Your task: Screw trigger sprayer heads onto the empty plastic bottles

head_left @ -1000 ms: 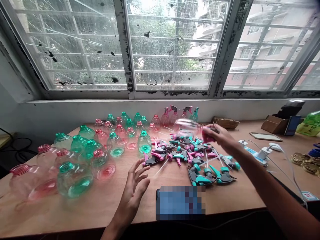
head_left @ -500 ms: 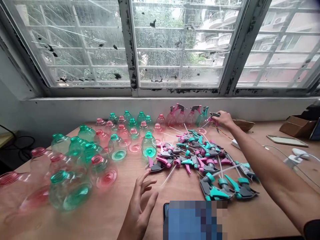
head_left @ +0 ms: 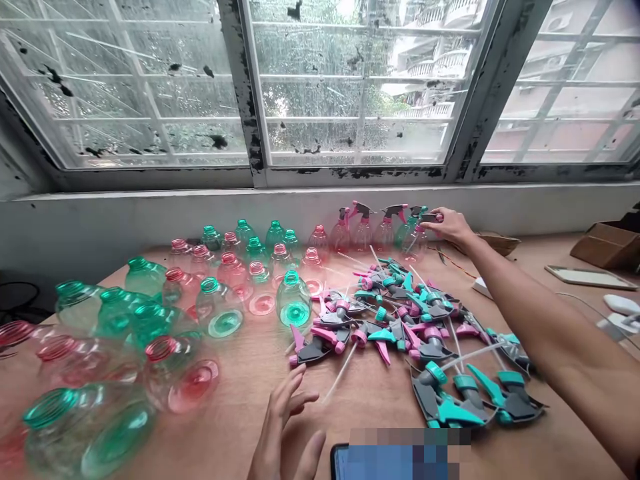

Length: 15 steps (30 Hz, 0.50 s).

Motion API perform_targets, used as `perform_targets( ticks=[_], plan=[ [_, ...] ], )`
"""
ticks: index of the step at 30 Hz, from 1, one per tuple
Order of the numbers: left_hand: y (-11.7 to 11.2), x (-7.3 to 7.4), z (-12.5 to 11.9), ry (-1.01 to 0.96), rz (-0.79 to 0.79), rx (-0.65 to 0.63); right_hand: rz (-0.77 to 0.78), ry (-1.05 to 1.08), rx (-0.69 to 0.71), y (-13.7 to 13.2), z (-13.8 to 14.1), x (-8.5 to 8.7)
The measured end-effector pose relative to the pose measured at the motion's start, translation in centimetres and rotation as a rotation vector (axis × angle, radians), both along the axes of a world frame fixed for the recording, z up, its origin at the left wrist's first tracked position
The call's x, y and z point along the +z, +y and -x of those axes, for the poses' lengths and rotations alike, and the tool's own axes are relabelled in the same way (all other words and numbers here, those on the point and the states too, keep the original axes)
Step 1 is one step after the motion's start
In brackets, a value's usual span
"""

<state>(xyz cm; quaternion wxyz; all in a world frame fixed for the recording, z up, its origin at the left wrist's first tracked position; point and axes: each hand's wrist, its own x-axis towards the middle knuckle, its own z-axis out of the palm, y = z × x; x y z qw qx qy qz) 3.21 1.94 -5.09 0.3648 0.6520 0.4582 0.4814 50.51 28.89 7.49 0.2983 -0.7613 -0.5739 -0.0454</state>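
Note:
My right hand [head_left: 451,225] reaches to the back of the wooden table [head_left: 250,373] and grips the pink trigger head of an assembled pink spray bottle [head_left: 416,241], which stands at the right end of a short row of finished spray bottles [head_left: 364,227] by the wall. My left hand [head_left: 287,427] hovers low over the table's front, fingers apart, holding nothing. Just beyond it lies a pile of loose pink and teal trigger sprayer heads [head_left: 415,327] with white dip tubes. A green bottle without a head [head_left: 293,300] stands closest to the pile.
Many open pink and green bottles [head_left: 150,313] cover the table's left half. A phone with a blurred screen [head_left: 395,457] lies at the front edge. At the right are a cardboard box [head_left: 607,243], a flat tablet [head_left: 590,277] and a white cable [head_left: 590,310]. A barred window rises behind.
My right hand carried the pink spray bottle from above the pile to the back row and set it down there. My left hand drew back toward me. The view shifted right.

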Motion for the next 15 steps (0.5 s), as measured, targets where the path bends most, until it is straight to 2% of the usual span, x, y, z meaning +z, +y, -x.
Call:
perform_targets(
  ticks=[4, 7, 9, 11, 13, 14, 15],
  plan=[
    [-0.2, 0.8, 0.1, 0.004, -0.001, -0.02, -0.112, -0.005, 0.015, -2.4, 1.3, 1.5],
    [-0.9, 1.7, 0.4, 0.033, -0.024, -0.02, -0.242, -0.016, 0.028, -6.2, 3.2, 2.9],
    [-1.0, 2.8, 0.6, 0.086, -0.068, -0.001, -0.345, -0.014, 0.056, -9.9, 5.0, 3.4],
    [-0.1, 4.2, 0.6, 0.174, -0.101, 0.026, -0.432, -0.002, 0.114, -14.6, 7.3, 3.6],
    [2.1, 6.0, 0.3, 0.28, -0.136, 0.105, -0.49, 0.014, 0.214, -20.1, 9.8, 3.7],
    [3.7, 6.9, 0.1, 0.365, -0.16, 0.183, -0.572, 0.053, 0.302, -22.9, 11.0, 3.7],
    [5.4, 7.8, -0.3, 0.402, -0.167, 0.225, -0.652, 0.09, 0.333, -25.6, 12.1, 3.7]
  ],
)
